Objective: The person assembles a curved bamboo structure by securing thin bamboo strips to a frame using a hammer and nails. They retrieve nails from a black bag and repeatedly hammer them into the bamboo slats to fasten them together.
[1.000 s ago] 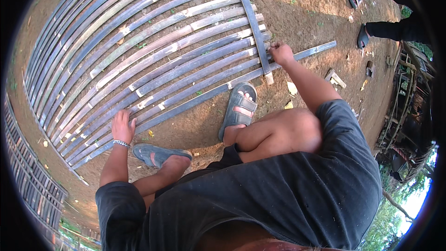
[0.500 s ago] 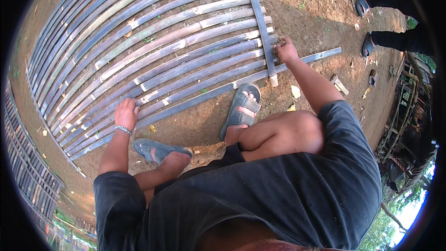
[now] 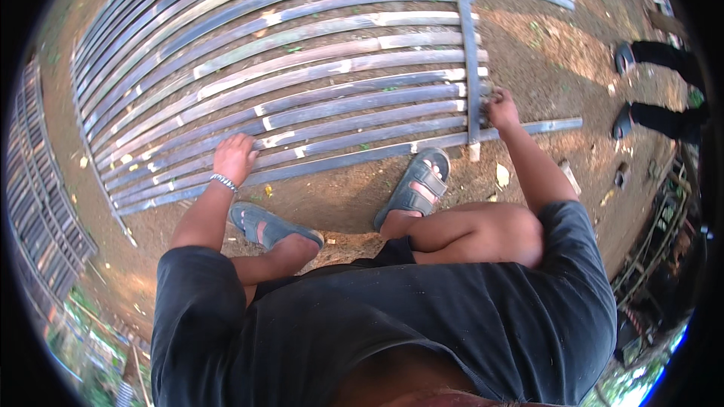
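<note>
A large lattice of bamboo slats [image 3: 362,109] lies on the ground in front of me, greyish and brown, the slats running side by side with gaps between them. My left hand [image 3: 235,158] is over the near slats towards their left part, its fingers bent over a slat's edge; a bracelet circles that wrist. At the right, my right hand [image 3: 503,109] is closed at a slat's end, just beyond the flat crosspiece [image 3: 469,45] that lies across the slats. My fingers partly hide that end.
My sandalled feet, the left [image 3: 275,227] and the right [image 3: 415,188], stand at the lattice's near edge. Another slatted panel [image 3: 45,188] lies far left. A person's legs [image 3: 664,117] in dark trousers stand at right. Dry leaves [image 3: 502,175] dot the bare soil.
The whole view has shifted, so the lattice and both hands appear farther right and the right hand lower. Both hands keep about the same places on the slats.
</note>
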A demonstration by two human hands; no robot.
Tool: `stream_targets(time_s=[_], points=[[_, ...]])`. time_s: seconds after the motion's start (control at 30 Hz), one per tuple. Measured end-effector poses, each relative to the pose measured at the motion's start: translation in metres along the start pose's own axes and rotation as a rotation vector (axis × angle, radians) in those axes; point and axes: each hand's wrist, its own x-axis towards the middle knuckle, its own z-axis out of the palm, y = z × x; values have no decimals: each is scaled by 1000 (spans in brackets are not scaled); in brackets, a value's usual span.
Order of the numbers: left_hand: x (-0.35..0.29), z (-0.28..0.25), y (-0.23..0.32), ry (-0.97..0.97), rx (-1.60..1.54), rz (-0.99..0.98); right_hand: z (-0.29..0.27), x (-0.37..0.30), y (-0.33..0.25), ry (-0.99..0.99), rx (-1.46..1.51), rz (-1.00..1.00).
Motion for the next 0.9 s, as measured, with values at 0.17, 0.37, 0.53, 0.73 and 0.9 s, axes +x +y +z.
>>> stream_targets(time_s=[0.17,0.37,0.53,0.73,0.9], points=[[-2,-3,-3,-64,3,-58,-10,9,4,-60,67,-28],[-28,-64,25,-121,-163,-360,-68,-52,-21,84,-662,-372],[-105,-158,68,-99,-676,-510,-109,-206,-113,-22,-958,-380],[-284,-289,111,-30,-844,-532,-192,-366,-238,-334,-932,-570],[-471,-345,105,103,-845,-805,-220,-414,-363,-634,-957,-712]])
